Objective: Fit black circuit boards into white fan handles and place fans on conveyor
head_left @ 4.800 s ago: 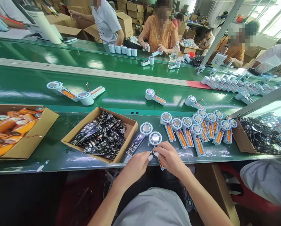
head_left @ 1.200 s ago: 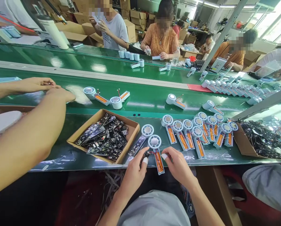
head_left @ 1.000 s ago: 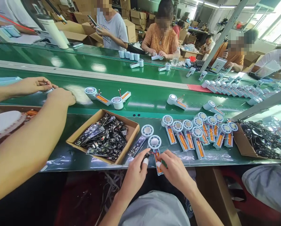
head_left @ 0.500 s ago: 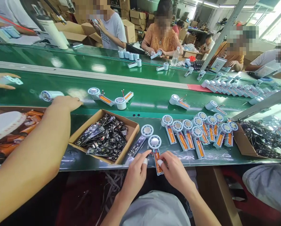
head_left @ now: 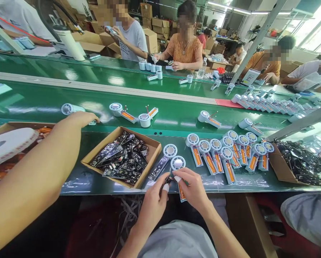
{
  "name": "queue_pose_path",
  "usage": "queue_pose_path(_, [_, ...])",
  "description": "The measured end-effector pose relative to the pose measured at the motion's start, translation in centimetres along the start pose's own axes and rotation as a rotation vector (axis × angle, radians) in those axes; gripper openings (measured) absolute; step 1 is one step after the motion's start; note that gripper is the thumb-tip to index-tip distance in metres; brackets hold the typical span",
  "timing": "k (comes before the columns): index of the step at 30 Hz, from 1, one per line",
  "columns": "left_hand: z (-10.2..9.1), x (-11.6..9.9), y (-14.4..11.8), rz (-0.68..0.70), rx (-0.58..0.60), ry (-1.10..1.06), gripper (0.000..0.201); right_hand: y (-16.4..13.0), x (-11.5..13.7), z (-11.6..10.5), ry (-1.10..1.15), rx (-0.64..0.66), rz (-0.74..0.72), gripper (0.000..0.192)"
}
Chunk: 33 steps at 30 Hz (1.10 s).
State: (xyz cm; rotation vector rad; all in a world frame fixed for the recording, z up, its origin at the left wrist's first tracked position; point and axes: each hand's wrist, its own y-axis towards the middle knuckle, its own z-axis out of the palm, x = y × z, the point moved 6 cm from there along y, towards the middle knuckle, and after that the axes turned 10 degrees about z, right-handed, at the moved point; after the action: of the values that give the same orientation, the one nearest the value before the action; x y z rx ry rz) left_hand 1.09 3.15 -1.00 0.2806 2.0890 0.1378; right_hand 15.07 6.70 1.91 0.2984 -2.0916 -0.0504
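Note:
A small handheld fan [head_left: 178, 163] with a round grille lies in front of me at the table's edge, its open handle showing an orange battery. My left hand [head_left: 156, 190] pinches a small dark circuit board [head_left: 167, 182] just left of the handle. Beside it, my right hand [head_left: 191, 184] is closed over the handle, thumb and finger pressed together at a thin red wire close to the board. White covers sit on a fingertip of each hand. To the left lies another fan [head_left: 169, 151], with a black board over its handle.
A cardboard box of circuit boards [head_left: 120, 159] stands left of my hands. Several open fans [head_left: 227, 154] lie in a group to the right, near another parts box [head_left: 286, 163]. A co-worker's arm [head_left: 47, 157] reaches across from the left to the green belt [head_left: 96, 86].
A circuit board is now in my left hand. My right hand has moved up the handle toward the fan head. At far left, a co-worker's other hand has gone from view.

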Motion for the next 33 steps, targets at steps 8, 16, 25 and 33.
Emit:
queue_pose_path(8, [0.1, 0.8, -0.1, -0.217, -0.122, -0.268, 0.032, -0.2, -0.1, -0.3, -0.118, -0.081, 0.052, 0.025])
queue_pose_path(16, [0.1, -0.1, 0.2, -0.099, -0.154, -0.094, 0.025, -0.4, 1.6, 0.1, -0.431, -0.022, -0.067, 0.032])
queue_pose_path(25, [0.9, -0.2, 0.1, -0.184, -0.252, -0.361, 0.023, -0.7, 1.3, 0.0, -0.299, -0.066, 0.115, 0.025])
queue_pose_path(33, [1.0, -0.2, -0.3, -0.042, -0.262, -0.186, 0.026, -0.3, 1.4, -0.2, -0.362, 0.007, 0.053, 0.027])
